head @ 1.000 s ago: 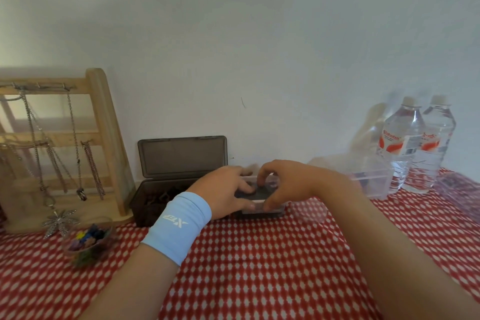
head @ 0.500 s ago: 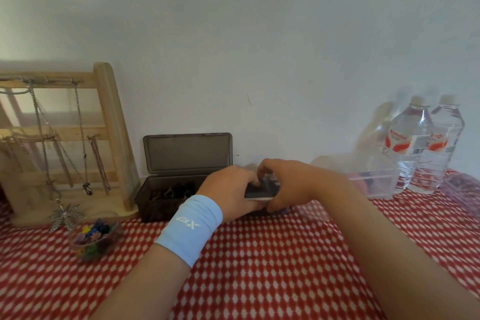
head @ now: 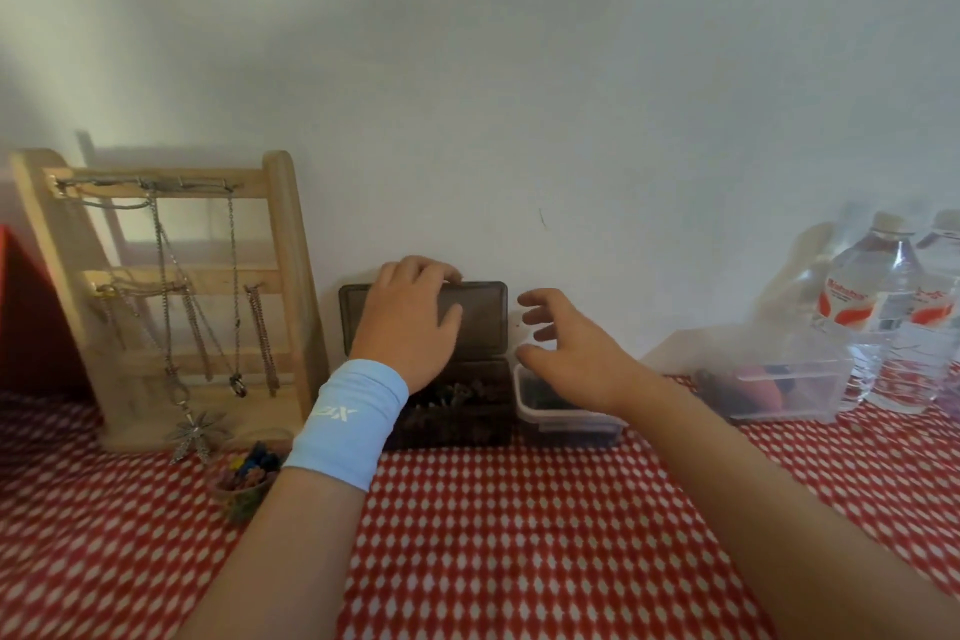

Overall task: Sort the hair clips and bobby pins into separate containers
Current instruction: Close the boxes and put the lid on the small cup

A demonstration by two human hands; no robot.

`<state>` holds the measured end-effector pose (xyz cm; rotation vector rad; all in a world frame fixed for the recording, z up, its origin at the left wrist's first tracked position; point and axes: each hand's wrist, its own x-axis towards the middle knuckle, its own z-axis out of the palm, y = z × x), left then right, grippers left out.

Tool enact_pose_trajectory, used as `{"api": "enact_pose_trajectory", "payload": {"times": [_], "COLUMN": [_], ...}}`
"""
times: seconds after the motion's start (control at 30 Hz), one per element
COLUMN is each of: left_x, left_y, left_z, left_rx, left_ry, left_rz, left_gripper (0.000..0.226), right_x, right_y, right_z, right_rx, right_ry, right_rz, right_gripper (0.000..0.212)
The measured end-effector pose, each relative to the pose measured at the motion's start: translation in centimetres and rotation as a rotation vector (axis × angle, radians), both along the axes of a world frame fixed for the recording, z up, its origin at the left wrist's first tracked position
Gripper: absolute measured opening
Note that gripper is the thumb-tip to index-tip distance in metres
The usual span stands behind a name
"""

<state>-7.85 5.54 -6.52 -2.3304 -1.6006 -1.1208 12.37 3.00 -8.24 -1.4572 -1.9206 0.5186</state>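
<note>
The left hand [head: 410,322] lies spread on the upright lid [head: 480,314] of the dark box [head: 452,411], fingertips curled over its far edge — whether it grips or only rests, I cannot tell. Small dark pieces, likely clips or pins, fill the box's tray. The right hand [head: 566,353] hovers open, fingers apart, over the small clear tub [head: 566,418] just to the right, holding nothing; the tub's dark contents are too blurred to name. A larger clear container [head: 779,379] sits farther right. Risk, as I judge it: pressing the lid down could tip the box and spill its tray, or the right palm could catch the tub's rim and knock it off the checked cloth [head: 519,535].
</note>
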Motion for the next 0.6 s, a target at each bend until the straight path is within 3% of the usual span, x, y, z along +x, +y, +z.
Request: {"api": "enact_pose_trajectory", "payload": {"times": [0.13, 0.27, 0.33, 0.4, 0.5, 0.6], "left_x": [-0.5, -1.1, -1.6, -1.8, -2.4, -3.3], "left_y": [0.4, -0.1, -0.8, -1.5, -2.8, -3.7], "left_z": [-0.3, 0.7, 2.0, 3.1, 2.9, 1.7], "left_rx": [-0.046, -0.050, -0.137, -0.404, -0.697, -0.731], "left_ry": [-0.036, -0.052, -0.070, -0.056, 0.244, 0.358], "left_rz": [0.016, 0.023, 0.004, -0.040, -0.031, -0.050], "left_gripper": [0.038, 0.031, 0.030, 0.033, 0.039, 0.047], "right_x": [-1.7, -2.2, -2.1, -2.1, -2.6, -3.0], "right_y": [1.1, 1.4, 1.1, 0.6, -0.3, -0.8], "right_z": [0.6, 1.2, 1.2, 1.0, 0.4, -0.5], "right_rx": [-0.072, -0.064, -0.020, 0.024, 0.017, 0.013], "right_ry": [0.174, 0.257, 0.151, -0.037, -0.300, -0.480], "right_rz": [0.039, -0.017, 0.022, 0.046, 0.059, 0.082], "right_gripper": [0.064, 0.044, 0.040, 0.049, 0.035, 0.036]}}
